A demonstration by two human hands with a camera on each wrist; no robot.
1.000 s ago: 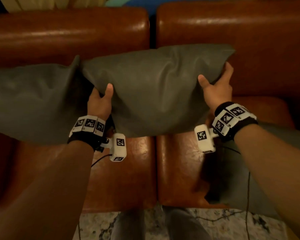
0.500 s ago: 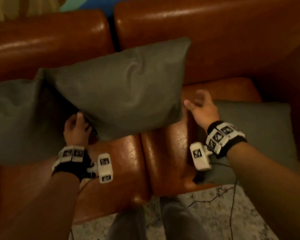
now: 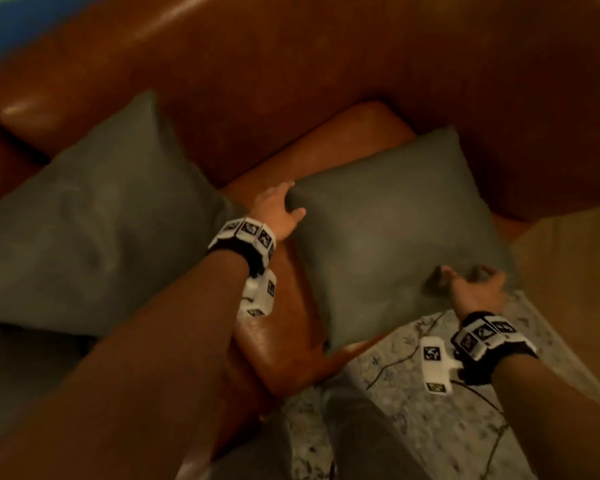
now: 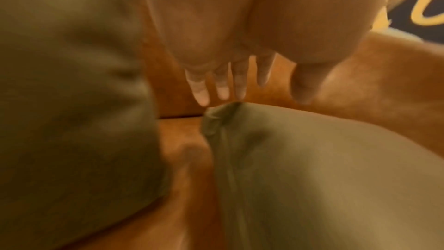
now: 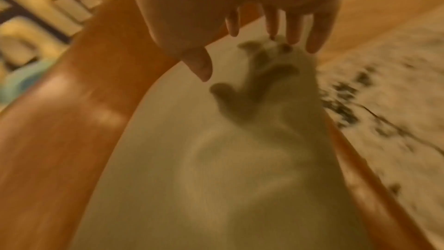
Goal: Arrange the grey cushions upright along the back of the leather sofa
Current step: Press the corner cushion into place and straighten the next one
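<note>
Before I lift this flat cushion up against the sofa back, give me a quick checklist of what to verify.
1. Left hand at the flat cushion's far corner: ok, touching it, fingers straight.
2. Right hand at the near corner: ok, fingers reach it.
3. Firm grip on either corner: cannot tell, the wrist views are blurred.
4. Flat cushion upright: not ok, it lies on the seat.
5. Free backrest behind it: ok.
6. Left cushion leaning on the backrest: ok.

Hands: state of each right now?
Left hand: open, fingers straight at the flat grey cushion's far left corner.
Right hand: open, fingers spread at its near right corner.
</note>
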